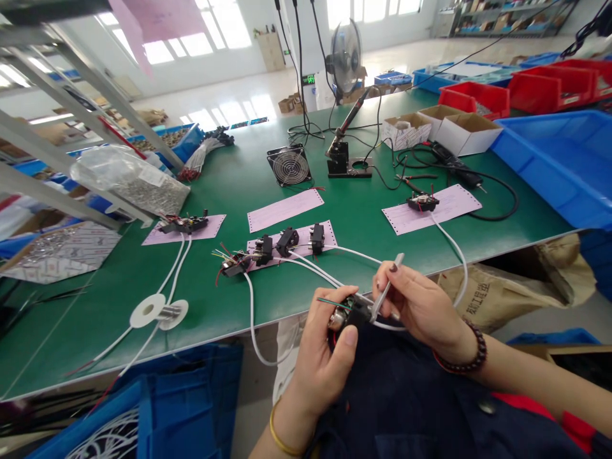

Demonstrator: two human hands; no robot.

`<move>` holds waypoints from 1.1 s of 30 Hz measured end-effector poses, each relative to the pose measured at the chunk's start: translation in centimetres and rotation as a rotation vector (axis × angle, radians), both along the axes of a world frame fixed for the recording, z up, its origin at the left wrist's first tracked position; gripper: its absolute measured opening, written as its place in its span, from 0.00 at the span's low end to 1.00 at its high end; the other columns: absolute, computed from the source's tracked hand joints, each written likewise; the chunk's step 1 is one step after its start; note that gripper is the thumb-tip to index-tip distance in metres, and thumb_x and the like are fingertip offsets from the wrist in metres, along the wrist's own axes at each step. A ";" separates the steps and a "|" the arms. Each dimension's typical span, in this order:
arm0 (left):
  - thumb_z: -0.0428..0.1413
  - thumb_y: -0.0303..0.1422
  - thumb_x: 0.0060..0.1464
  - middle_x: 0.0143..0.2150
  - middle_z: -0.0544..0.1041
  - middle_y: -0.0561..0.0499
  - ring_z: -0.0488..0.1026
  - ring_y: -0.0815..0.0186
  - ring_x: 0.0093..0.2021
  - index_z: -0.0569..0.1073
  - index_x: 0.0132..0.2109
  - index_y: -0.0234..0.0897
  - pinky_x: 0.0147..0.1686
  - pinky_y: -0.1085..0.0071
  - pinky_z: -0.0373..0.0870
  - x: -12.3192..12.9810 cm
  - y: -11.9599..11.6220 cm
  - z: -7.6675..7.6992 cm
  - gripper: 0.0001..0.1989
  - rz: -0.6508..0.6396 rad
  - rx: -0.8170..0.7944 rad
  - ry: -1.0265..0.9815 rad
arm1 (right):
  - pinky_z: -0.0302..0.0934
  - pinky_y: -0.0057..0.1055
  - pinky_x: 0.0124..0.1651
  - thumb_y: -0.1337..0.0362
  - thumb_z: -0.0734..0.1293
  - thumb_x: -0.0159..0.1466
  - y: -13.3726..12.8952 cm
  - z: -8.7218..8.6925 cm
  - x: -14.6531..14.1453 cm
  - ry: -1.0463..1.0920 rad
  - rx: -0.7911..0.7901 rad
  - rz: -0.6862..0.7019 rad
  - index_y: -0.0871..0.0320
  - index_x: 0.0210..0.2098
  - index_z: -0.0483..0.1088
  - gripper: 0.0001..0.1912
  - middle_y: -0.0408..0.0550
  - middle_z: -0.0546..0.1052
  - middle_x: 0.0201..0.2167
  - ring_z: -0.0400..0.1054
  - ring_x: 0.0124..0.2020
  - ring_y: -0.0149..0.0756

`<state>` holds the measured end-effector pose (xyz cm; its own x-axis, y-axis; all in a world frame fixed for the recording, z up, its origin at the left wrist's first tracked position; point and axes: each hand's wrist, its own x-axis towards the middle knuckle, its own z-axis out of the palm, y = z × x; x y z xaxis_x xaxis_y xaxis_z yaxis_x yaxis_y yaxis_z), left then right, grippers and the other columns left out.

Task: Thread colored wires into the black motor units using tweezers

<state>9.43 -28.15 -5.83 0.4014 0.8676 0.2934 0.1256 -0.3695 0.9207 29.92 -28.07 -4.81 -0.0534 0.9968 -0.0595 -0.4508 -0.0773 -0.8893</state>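
Note:
My left hand [322, 357] is closed round a small black electronic module [357, 312], with a round metal part and thin green wires showing at its side. My right hand [421, 306] pinches a flat grey tool [388, 287], its lower end at the module's edge. Whether it touches the module I cannot tell. A white cable runs close under my right fingers. Beyond my hands, several similar black modules [287, 242] with white cables sit on and beside a pink paper slip [329, 229]. Another module [423, 201] lies on a pink slip to the right.
A soldering iron [351, 118] rests in its stand behind a small fan [289, 166]. A solder spool [169, 313] lies at left, near more modules [184, 223]. Blue bin [564, 159], red bins [473, 99] and white boxes [466, 134] line the right. The green bench's front edge [191, 344] runs before me.

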 end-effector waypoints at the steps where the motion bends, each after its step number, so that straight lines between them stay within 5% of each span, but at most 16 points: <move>1: 0.50 0.46 0.75 0.51 0.72 0.49 0.71 0.59 0.48 0.73 0.66 0.48 0.51 0.65 0.67 0.0 0.0 0.0 0.20 0.024 0.001 0.003 | 0.61 0.25 0.24 0.40 0.73 0.70 -0.2 0.2 0.0 -0.058 0.071 -0.058 0.57 0.33 0.73 0.26 0.43 0.74 0.24 0.66 0.22 0.30; 13: 0.54 0.38 0.73 0.52 0.73 0.49 0.72 0.60 0.50 0.73 0.64 0.47 0.52 0.66 0.68 -0.3 -0.1 0.7 0.17 0.047 0.023 0.147 | 0.66 0.27 0.32 0.56 0.61 0.82 -2.5 0.3 0.1 -0.562 0.588 -0.144 0.53 0.43 0.74 0.14 0.43 0.75 0.32 0.70 0.29 0.32; 16: 0.53 0.39 0.73 0.52 0.73 0.49 0.73 0.60 0.50 0.73 0.64 0.46 0.54 0.66 0.68 -0.4 0.0 0.7 0.16 0.018 0.012 0.154 | 0.66 0.26 0.31 0.54 0.62 0.81 -2.3 0.4 0.1 -0.529 0.543 -0.138 0.54 0.41 0.74 0.16 0.43 0.75 0.31 0.71 0.28 0.31; 21: 0.53 0.42 0.74 0.53 0.73 0.49 0.72 0.60 0.51 0.72 0.65 0.47 0.54 0.66 0.67 -0.3 0.2 0.2 0.17 -0.020 0.010 0.098 | 0.64 0.22 0.27 0.41 0.69 0.74 -0.8 0.1 -0.1 -0.143 0.198 -0.046 0.57 0.34 0.75 0.25 0.43 0.75 0.26 0.70 0.24 0.29; 25: 0.53 0.44 0.74 0.53 0.74 0.50 0.72 0.59 0.51 0.72 0.65 0.48 0.53 0.67 0.67 -0.2 0.3 0.0 0.18 -0.050 -0.004 0.052 | 0.60 0.21 0.25 0.40 0.76 0.68 0.1 0.0 -0.1 0.066 0.001 0.022 0.58 0.32 0.75 0.26 0.43 0.76 0.22 0.66 0.20 0.27; 28: 0.52 0.45 0.75 0.53 0.74 0.50 0.72 0.60 0.52 0.72 0.66 0.49 0.54 0.67 0.67 -0.2 0.2 -0.1 0.19 -0.034 -0.028 0.036 | 0.61 0.21 0.26 0.42 0.74 0.70 -0.1 0.0 0.0 0.033 0.037 0.012 0.58 0.33 0.76 0.25 0.43 0.75 0.23 0.67 0.21 0.27; 33: 0.52 0.43 0.75 0.54 0.76 0.51 0.73 0.60 0.51 0.73 0.65 0.50 0.53 0.66 0.67 -0.2 0.0 -0.4 0.17 0.092 -0.038 0.057 | 0.65 0.22 0.30 0.51 0.65 0.80 -1.6 0.3 0.3 -0.274 0.388 -0.221 0.54 0.40 0.75 0.17 0.42 0.74 0.32 0.71 0.28 0.28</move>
<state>9.19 -28.19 -6.18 0.3349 0.9114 0.2392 0.2094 -0.3195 0.9242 30.26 -29.65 -4.49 0.1266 0.9340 0.3342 -0.1656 0.3521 -0.9212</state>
